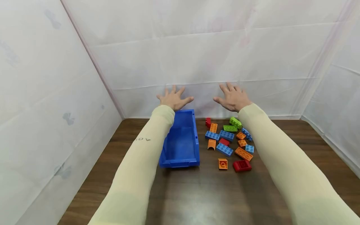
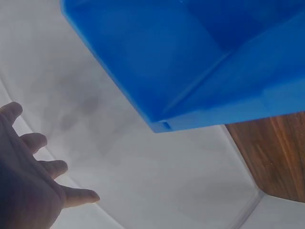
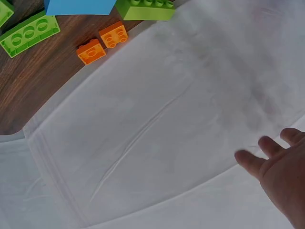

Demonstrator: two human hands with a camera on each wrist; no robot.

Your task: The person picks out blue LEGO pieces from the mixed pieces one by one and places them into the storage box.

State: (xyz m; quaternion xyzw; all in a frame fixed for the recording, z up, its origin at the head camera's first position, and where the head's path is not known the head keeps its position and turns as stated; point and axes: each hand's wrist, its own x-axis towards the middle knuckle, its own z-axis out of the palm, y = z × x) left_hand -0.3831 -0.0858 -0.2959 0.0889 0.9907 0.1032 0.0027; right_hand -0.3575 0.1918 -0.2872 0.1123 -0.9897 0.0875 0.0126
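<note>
Both arms reach forward, fingers spread, in the head view. My left hand [image 1: 173, 100] is raised just beyond the far end of a blue plastic bin [image 1: 180, 163], holding nothing. In the left wrist view that hand [image 2: 33, 176] appears apart from the bin [image 2: 143, 62]. My right hand [image 1: 234, 99] hovers past the toy bricks, also holding nothing. Nearest to it are a lime green brick [image 1: 235, 122] and a flat green brick [image 1: 230, 128]. The right wrist view has the hand [image 3: 286, 176] well away from an orange brick [image 3: 91, 52].
Several blue, orange and red bricks lie right of the bin, including a blue brick [image 1: 224, 149], an orange brick [image 1: 244, 154] and a dark red piece [image 1: 242, 166]. The brown wooden table [image 1: 194, 193] meets a white sheet wall [image 1: 174, 56] behind and at both sides.
</note>
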